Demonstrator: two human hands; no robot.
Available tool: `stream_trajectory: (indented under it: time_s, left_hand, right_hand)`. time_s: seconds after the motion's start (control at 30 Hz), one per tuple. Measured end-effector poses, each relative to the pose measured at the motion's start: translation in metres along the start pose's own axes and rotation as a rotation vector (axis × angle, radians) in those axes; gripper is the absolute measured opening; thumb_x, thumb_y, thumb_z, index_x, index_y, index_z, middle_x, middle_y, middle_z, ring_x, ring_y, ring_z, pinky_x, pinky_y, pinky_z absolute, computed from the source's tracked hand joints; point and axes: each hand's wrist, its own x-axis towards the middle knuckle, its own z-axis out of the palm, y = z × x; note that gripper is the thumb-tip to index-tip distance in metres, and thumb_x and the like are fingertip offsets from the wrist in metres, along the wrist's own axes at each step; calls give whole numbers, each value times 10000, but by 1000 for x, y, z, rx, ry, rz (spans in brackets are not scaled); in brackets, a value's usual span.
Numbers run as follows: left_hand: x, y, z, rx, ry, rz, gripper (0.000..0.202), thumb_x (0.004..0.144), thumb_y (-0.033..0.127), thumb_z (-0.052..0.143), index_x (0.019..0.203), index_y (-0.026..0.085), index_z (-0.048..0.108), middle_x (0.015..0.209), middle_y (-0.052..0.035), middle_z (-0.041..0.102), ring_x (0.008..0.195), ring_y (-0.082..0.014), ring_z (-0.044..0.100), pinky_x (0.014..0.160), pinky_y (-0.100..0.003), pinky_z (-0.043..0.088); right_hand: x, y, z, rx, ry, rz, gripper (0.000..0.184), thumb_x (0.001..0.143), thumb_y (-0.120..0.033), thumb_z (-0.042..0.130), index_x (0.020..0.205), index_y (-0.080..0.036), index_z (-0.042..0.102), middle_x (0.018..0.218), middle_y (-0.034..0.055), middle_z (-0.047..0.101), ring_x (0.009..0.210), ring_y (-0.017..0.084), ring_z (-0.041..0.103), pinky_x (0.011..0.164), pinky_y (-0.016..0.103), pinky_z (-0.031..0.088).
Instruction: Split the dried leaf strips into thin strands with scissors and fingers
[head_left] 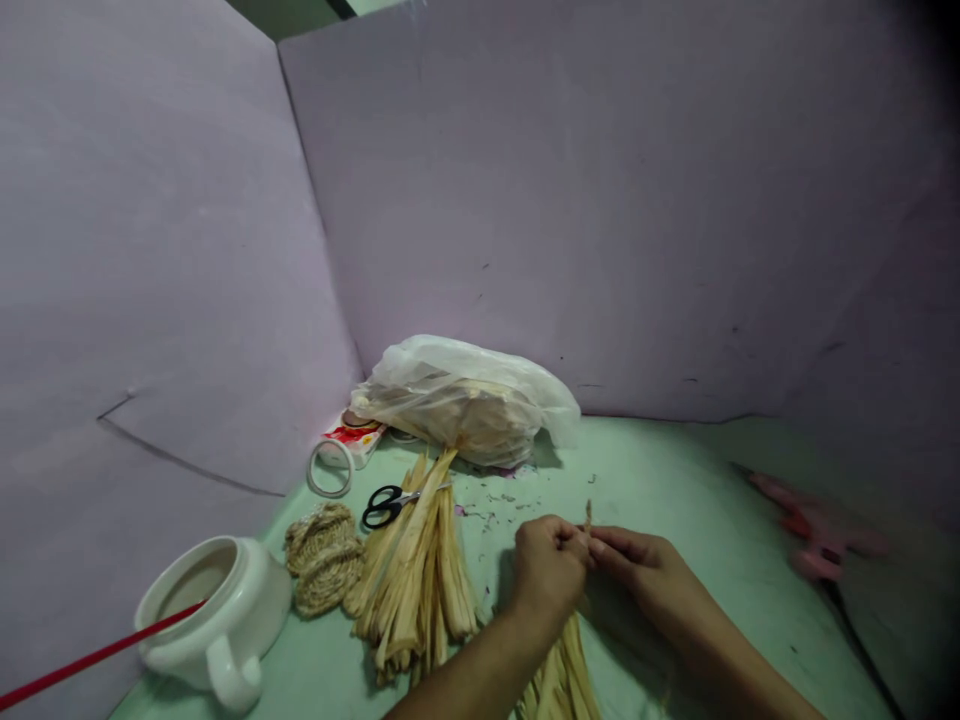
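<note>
My left hand (550, 565) and my right hand (641, 565) meet over the right middle of the table, fingertips pressed together. Both pinch a thin twisted fibre cord (589, 513), whose short brown end sticks up between them; the rest is mostly hidden by my fingers. Below my hands lie pale dried husk strips (562, 672), partly covered by my left forearm. Left of my left hand a larger bundle of dried husk strips (420, 590) is spread out, with black-handled scissors (384, 507) on its upper part. Beside that bundle sit coils of braided cord (326, 560).
A white ceramic pot (262, 600) with a red stick (97, 660) in it stands at left. Tape (330, 490) and a filled plastic bag (465, 385) are near the back wall (600, 200). A pink glue gun (817, 530) with a dark cable lies at right. Scraps dot the green table (660, 460).
</note>
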Motion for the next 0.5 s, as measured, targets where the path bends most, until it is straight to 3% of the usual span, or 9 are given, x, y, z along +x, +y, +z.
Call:
stream_trajectory:
  time_s: [0.13,0.3,0.5]
  left_hand:
    - [3,3,-4,139,69,-26,120,635,210,538,724,149,591,600,-8,630,571,-120,546,550,-210,393]
    - [5,14,-11,248,28,0,103,608,181,527,528,162,590,557,-12,620,563,-133,527,564,-233,374]
    - [-5,24,-7,317,21,72,121,619,186,517,555,152,614,551,-15,610,542,-126,507,535,-224,344]
  right_hand:
    - [-4,-2,7,168,125,100,228,564,-350,666,550,-124,637,524,18,588,505,114,483,481,212,352]
    - [-2,2,8,285,219,188,143,555,-247,654,544,-109,619,511,13,570,420,57,383,399,185,243]
    - [-1,3,5,346,255,218,147,564,-216,631,650,-98,631,452,-22,492,369,35,308,359,181,186]
